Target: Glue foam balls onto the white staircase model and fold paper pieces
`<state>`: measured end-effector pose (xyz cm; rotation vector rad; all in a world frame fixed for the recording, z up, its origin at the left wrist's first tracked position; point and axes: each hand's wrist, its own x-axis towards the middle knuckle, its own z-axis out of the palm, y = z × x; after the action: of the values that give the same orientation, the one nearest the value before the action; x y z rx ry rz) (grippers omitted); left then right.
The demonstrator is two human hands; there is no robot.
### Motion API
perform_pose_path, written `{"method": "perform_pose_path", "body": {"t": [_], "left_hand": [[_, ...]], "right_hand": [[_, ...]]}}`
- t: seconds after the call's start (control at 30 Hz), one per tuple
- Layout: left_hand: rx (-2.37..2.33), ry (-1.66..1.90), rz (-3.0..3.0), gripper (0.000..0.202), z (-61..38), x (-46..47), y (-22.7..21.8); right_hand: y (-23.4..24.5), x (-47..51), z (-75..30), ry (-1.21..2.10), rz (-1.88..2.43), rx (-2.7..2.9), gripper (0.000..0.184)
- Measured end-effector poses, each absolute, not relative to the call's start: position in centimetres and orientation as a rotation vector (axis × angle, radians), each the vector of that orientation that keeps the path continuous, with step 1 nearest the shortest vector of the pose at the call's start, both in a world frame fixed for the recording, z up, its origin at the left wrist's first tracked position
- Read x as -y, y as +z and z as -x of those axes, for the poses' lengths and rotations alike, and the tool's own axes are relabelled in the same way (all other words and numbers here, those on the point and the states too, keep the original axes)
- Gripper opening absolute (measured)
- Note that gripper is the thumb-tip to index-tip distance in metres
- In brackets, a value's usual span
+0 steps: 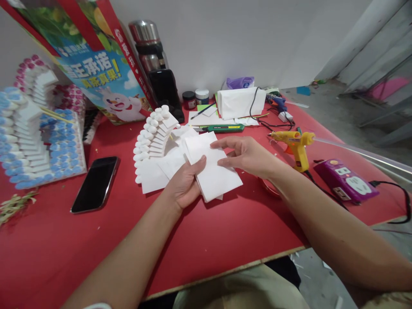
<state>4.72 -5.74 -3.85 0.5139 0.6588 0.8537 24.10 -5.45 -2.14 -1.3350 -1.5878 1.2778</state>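
White paper sheets (212, 171) are what I hold with both hands, a small stack of square pieces just above the red table (206, 240), near its middle. My left hand (185, 184) grips the stack from below at its left edge, with the thumb pressed on top of the paper and the fingers curled under it. My right hand (244, 156) comes from the right side and pinches the upper right edge of the top sheet between the thumb and the fingertips, so both hands are closed on the paper. More loose white sheets (167, 165) lie flat on the table just behind and left of the stack. Beside them stands a curved white paper model (154, 137) with a row of rounded tips, touching the loose sheets. A black phone (95, 183) lies face up on the table, well left of my left hand. At the far left I see a similar paper model with blue tips (35, 141). A green utility knife (222, 128) lies behind the sheets, and a white tissue pack (240, 103) stands further back near the wall. A yellow glue gun (294, 143) stands to the right of my right hand, near it, and a purple power strip (346, 180) lies beyond the gun.
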Motion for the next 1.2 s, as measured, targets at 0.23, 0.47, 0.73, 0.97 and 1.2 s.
{"method": "perform_pose_path", "body": {"t": [0.23,0.47,0.73,0.97,1.2], "left_hand": [[-0.663,0.889,-0.498,0.055,-4.6,5.7,-3.3],[-0.444,1.185,-0.411,0.049,-0.7,4.1,0.4],[-0.455,1.163,-0.373,0.050,-0.1,4.2,0.7],[-0.250,0.925,-0.228,0.050,3.1,3.0,4.4],[-0.329,1.045,-0.271,0.046,2.3,2.4,2.2]], "right_hand": [[-1.6,5.2,-24.3,1.158,1.288,1.461,0.036],[-3.6,4.7,-23.2,0.677,1.195,1.655,0.032],[-5.1,6.5,-16.4,0.188,1.020,2.649,0.070],[-2.7,6.0,-19.1,0.099,1.421,2.697,0.028],[0.0,6.2,-23.5,0.339,1.649,2.697,0.028]]}}
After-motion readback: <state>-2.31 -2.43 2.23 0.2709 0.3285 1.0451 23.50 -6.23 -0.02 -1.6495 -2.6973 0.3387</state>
